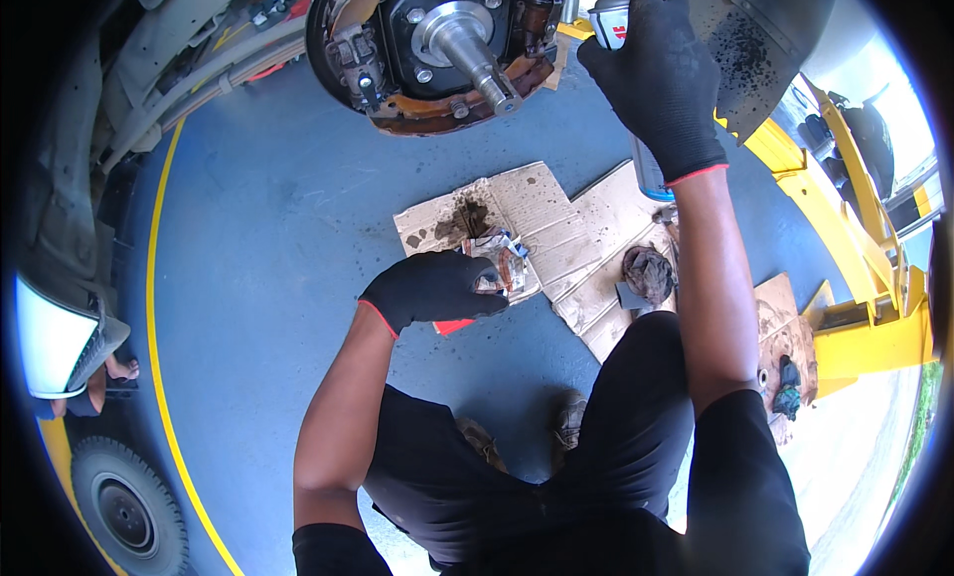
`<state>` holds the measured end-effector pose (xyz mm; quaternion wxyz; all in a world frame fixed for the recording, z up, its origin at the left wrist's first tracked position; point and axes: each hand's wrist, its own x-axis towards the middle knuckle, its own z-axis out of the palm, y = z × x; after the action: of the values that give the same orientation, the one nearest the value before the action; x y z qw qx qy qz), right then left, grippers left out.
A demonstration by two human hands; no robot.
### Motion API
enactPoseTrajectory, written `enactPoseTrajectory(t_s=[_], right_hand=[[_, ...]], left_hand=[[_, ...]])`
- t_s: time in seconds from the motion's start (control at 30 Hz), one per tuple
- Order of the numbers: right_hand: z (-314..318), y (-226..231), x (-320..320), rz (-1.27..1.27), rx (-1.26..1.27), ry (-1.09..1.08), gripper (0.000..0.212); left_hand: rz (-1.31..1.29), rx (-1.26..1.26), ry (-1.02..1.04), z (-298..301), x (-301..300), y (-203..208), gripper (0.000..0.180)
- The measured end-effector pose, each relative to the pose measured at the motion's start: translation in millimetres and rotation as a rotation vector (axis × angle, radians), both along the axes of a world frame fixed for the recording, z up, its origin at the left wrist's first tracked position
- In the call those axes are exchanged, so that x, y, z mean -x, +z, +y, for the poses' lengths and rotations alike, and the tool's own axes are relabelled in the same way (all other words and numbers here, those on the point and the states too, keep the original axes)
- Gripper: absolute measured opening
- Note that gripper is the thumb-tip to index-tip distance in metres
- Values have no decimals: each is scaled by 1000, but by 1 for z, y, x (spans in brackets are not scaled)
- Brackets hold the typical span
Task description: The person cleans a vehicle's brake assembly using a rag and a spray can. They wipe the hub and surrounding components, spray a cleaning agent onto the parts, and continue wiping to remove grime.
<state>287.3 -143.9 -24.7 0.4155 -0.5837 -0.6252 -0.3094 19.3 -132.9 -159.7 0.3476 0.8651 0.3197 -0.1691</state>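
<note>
My left hand (437,286), in a black glove with a red cuff, is closed on a crumpled printed wad (507,261), which could be paper or cloth. A flat red piece (454,327) shows below that hand. My right hand (661,84), gloved alike, is raised beside the wheel hub, its fingers round a white and red can (610,21). Past the right wrist shows a blue-rimmed can end (651,173); I cannot tell if it belongs to the same can. The bare hub spindle (467,44) points toward me, with brown brake shoes (422,114) around it.
Stained cardboard (537,198) lies on the blue floor, with a dark crumpled rag (648,275) on it. A yellow lift arm (845,328) stands at the right. At the far left are a tyre (129,506) and another person's hand (121,367).
</note>
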Motion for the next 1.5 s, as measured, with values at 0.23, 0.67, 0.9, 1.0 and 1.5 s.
enactPoseTrajectory(t_s=[0.23,0.67,0.9,1.0,1.5], right_hand=[[3,-2,-1,43,47,-66,54],[-54,-25,106,176,231,213,68],[-49,-47,127,41,265,139,70],[-47,-47,126,47,298,161,69],[-40,-44,105,46,288,60,65]], left_hand=[[-5,-16,-19,2,2,-1,73],[-204,-6,32,7,6,-26,65],[-62,2,58,6,14,-26,77],[-89,-32,40,8,18,-33,78],[-105,21,55,10,23,-29,69]])
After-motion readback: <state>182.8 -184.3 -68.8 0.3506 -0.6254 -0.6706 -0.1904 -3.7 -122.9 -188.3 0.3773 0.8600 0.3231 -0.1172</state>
